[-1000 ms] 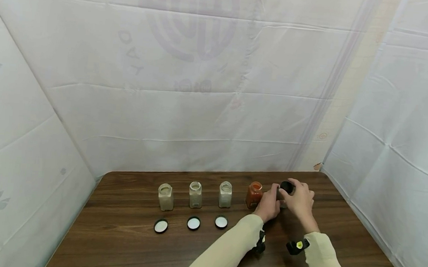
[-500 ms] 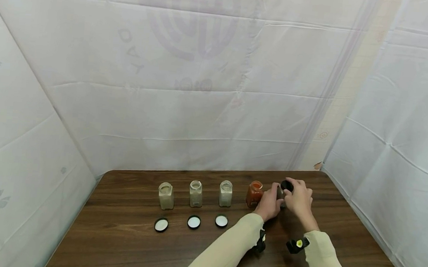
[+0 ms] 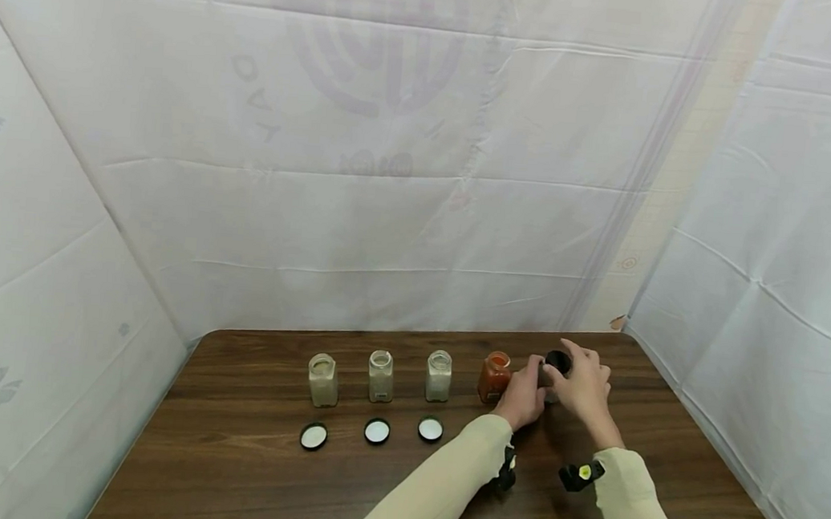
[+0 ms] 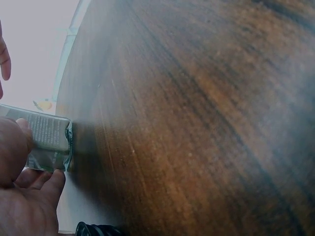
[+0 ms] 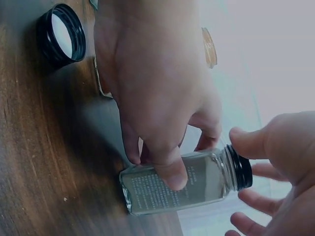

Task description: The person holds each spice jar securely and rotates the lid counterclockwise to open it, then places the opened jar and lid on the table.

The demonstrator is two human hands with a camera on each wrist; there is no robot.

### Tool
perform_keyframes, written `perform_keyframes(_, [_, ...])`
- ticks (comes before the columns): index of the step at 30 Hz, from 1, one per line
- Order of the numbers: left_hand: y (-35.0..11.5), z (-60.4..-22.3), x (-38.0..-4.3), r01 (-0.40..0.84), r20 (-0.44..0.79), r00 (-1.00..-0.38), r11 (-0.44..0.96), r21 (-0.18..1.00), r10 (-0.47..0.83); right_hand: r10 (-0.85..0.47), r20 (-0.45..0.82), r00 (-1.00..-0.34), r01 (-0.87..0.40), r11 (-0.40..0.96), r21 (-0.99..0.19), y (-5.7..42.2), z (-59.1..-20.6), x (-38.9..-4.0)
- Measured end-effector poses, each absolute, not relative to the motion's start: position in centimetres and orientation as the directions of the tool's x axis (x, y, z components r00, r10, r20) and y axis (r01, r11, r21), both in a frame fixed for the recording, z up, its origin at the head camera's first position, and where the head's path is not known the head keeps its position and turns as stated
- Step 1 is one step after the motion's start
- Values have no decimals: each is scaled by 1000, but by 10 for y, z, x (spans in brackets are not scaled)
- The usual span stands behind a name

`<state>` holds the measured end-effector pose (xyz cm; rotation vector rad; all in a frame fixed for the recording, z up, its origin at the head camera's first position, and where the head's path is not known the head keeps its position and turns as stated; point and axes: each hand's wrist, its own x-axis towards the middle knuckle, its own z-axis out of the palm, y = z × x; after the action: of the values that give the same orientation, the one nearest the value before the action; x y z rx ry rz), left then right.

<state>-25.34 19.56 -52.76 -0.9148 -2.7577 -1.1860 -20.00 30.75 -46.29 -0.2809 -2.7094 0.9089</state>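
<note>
A small glass spice jar (image 5: 197, 179) with printed text on its side is gripped by my left hand (image 3: 524, 396), fingers and thumb around its body. It carries a black screw cap (image 5: 242, 168). Around that cap my right hand (image 3: 583, 388) is spread, thumb tip right at the cap's edge and the other fingers loosely apart beside it. In the left wrist view the jar (image 4: 47, 132) shows its base close to the table. Just left of my left hand stands an uncapped jar of red-orange powder (image 3: 494, 378).
Further left stand three uncapped jars of pale powder: a near one (image 3: 438, 378), a middle one (image 3: 381, 378) and a far-left one (image 3: 323, 382). Three black lids (image 3: 377, 431) with white liners lie before them on the brown wooden table (image 3: 242, 456). White cloth (image 3: 390, 209) hangs behind.
My right hand's fingers have loosened and spread from the cap, the index finger lifting away from it. The left hand and the jars have stayed in place.
</note>
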Motion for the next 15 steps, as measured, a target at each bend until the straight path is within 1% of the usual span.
perform_keyframes(7, [196,-528,-254,515,229,-829,537,669,509,339,193,-921,144,754,-641,308,-464,-200])
perform_keyframes(15, [196,-529,-254,511,223,-832,544,665,508,330,197,-923,141,767,-626,308,-464,-201])
